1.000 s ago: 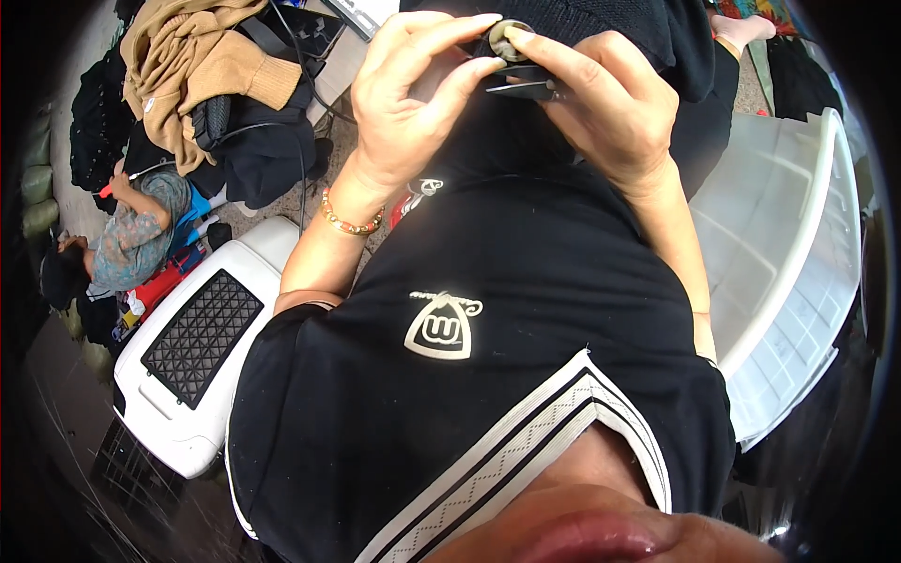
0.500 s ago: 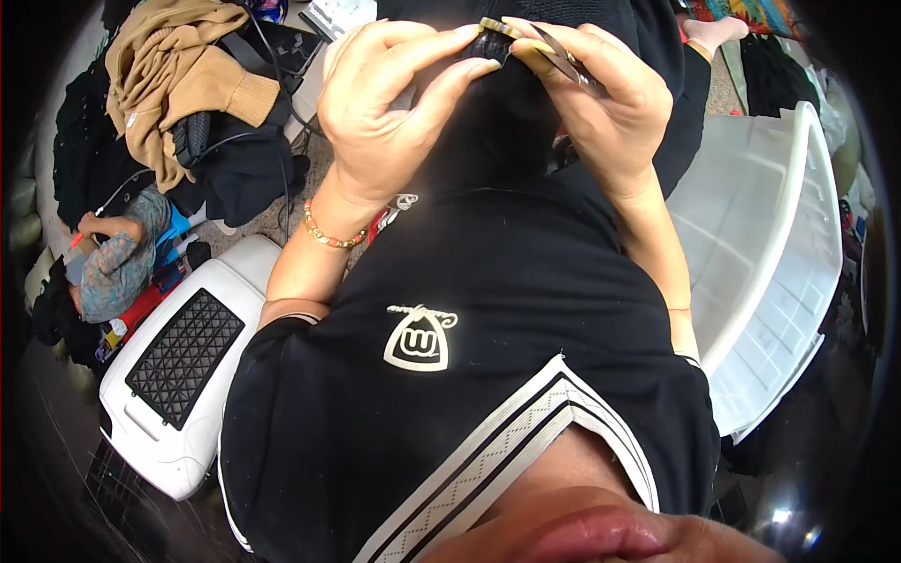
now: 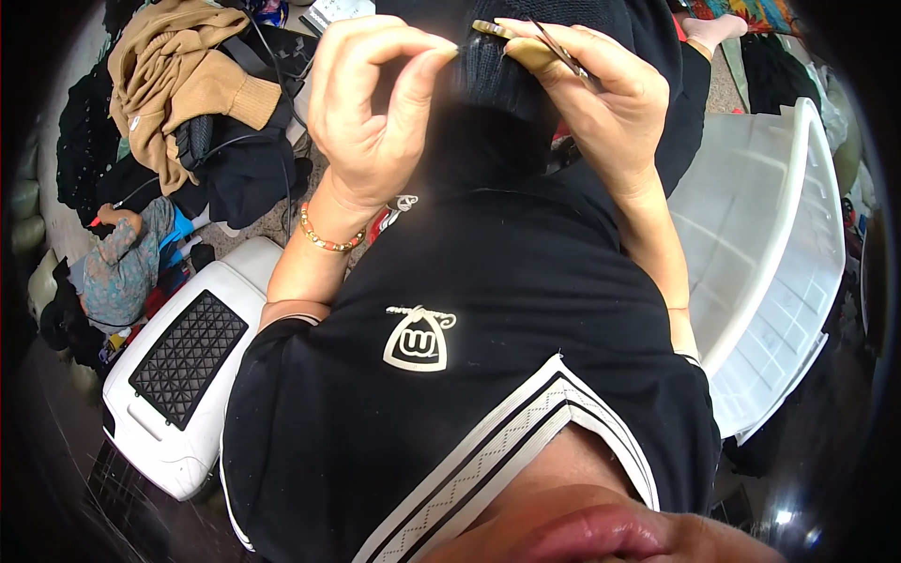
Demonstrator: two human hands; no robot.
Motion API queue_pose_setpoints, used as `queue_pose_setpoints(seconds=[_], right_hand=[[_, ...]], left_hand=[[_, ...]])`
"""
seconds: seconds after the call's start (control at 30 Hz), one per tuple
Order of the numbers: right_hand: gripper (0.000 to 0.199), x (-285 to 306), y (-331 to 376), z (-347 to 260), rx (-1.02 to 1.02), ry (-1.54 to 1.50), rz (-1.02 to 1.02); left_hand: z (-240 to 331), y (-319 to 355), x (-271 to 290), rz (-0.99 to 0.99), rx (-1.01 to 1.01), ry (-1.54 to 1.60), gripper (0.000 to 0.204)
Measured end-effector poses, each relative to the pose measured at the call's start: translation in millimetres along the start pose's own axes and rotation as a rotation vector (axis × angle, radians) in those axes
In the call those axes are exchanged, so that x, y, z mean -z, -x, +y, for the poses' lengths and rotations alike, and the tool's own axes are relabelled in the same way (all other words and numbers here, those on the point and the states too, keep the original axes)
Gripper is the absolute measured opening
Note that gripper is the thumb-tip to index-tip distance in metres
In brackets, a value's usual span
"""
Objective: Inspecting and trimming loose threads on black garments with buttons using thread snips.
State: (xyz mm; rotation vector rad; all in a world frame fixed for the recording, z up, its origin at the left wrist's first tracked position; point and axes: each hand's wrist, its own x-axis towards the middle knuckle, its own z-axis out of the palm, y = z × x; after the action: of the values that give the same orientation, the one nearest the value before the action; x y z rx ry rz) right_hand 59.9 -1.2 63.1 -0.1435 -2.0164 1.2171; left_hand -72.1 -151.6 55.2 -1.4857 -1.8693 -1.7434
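My right hand (image 3: 601, 94) is closed, pinching a small olive-yellow button (image 3: 490, 29) seen nearly edge-on between thumb and forefinger. A slim dark metal tool (image 3: 561, 49) with a pointed tip lies across the same fingers; its kind does not show clearly. Directly beneath hangs a black ribbed knit garment (image 3: 490, 70) over my lap, and whether the button is joined to it cannot be made out. To the left, my left hand (image 3: 371, 108) holds thumb and forefinger together in a pinch, apart from the button. What lies in that pinch is too small to see.
A translucent plastic bin (image 3: 751, 244) stands at my right. On my left are a white case with a dark mesh panel (image 3: 188, 357), a tan sweater (image 3: 178, 80) on dark clothes, and a cable (image 3: 235, 139). Farther left, another person (image 3: 127, 267) sits low.
My left hand has let go of the button and drawn left, its fingertips now pinched together. My right hand still holds the button and metal tool. The other person has shifted posture.
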Motion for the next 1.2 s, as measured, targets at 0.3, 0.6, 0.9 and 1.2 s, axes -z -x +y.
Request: queue_pose_setpoints(seconds=[0.3,0.6,0.9,1.2], right_hand=[[0.024,0.3,0.0,-1.2,-0.004,0.046,-0.013],[0.026,-1.2,1.0,-0.9,0.057,0.062,0.020],[0.023,0.2,4.0,-1.3,0.027,-0.052,0.058],[0.024,4.1,-5.0,-25.1,-0.197,-0.003,-0.033]], left_hand=[[3.9,-2.8,-0.6,-0.114,0.082,0.034,0.033],[0.7,-4.2,-11.3,0.005,0.006,-0.091,0.026],[-3.0,2.3,-8.8,0.014,-0.139,-0.304,0.017],[-2.5,-9.8,-12.5,-0.100,-0.183,0.011,0.014]])
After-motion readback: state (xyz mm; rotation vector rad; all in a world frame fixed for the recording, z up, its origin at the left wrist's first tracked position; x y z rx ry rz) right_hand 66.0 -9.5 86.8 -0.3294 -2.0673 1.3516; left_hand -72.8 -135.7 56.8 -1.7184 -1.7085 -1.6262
